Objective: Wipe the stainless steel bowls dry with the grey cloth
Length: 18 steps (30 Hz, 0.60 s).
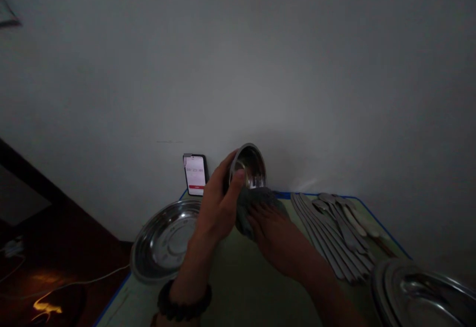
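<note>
A small shiny metal bowl (256, 168) is tilted up above the table, its opening toward me. My left hand (222, 198) grips it from the left, the thumb inside the rim and the fingers behind. Bunched under my right hand (271, 232) is a dark grey-green cloth (247, 208), pressed against the lower outside of the bowl. The right fingers lie over the cloth and hold it. A dark beaded bracelet (185, 301) circles my left wrist.
Left of my arm stands a wide metal basin (163, 240). A lit phone (195, 174) leans on the wall behind. Several knives and spoons (330, 232) lie in a row to the right, near stacked metal plates (386, 287). The green table has a blue edge (385, 230).
</note>
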Each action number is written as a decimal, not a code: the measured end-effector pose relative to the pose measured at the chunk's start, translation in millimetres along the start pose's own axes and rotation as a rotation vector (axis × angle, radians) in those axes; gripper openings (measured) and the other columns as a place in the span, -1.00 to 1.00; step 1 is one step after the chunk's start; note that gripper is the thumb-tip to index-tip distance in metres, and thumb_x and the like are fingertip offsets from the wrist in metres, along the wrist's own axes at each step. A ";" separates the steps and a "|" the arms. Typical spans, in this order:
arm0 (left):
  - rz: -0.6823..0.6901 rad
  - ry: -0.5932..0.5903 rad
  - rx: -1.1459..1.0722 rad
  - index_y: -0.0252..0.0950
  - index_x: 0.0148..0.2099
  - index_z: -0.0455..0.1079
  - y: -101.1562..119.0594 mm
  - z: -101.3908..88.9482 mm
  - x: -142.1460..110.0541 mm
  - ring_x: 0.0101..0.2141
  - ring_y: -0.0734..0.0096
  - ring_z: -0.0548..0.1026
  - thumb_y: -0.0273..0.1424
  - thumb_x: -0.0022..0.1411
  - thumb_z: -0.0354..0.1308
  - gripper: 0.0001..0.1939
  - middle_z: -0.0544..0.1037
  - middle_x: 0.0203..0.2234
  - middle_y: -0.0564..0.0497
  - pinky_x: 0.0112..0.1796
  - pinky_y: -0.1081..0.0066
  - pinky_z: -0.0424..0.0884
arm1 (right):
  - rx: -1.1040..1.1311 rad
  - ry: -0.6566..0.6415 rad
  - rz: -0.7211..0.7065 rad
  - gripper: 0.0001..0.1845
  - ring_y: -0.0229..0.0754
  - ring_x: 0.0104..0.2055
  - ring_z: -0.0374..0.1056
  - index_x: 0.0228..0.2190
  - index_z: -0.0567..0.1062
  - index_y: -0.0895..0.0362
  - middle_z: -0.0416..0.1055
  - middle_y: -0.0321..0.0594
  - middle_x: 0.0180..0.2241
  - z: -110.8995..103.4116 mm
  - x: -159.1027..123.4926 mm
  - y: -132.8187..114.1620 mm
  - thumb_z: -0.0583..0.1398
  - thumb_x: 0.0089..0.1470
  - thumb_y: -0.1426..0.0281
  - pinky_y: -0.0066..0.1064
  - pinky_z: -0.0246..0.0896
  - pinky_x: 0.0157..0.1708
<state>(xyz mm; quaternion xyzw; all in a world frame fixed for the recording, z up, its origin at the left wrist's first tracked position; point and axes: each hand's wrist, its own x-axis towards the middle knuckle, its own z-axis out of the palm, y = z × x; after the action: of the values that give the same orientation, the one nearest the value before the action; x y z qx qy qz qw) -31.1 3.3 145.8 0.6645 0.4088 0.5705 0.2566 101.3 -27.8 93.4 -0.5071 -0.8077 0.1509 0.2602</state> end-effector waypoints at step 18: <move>-0.216 0.031 -0.427 -0.19 0.13 0.34 -15.4 20.6 -3.5 0.10 0.15 0.36 -0.06 0.22 0.02 -0.48 0.52 -0.01 0.02 0.13 0.20 0.23 | 0.444 -0.035 -0.318 -0.33 -0.16 0.36 -0.26 0.29 -0.12 0.06 -0.04 -0.22 0.31 -30.3 -0.1 -10.1 -0.02 0.24 0.21 -0.13 -0.21 0.29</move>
<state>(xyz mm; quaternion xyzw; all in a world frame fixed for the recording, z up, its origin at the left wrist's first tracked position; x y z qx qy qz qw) -15.0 11.2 127.0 0.5386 0.3513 0.6236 0.4446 111.3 -33.0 123.3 -0.3019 -0.8285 0.2904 0.3717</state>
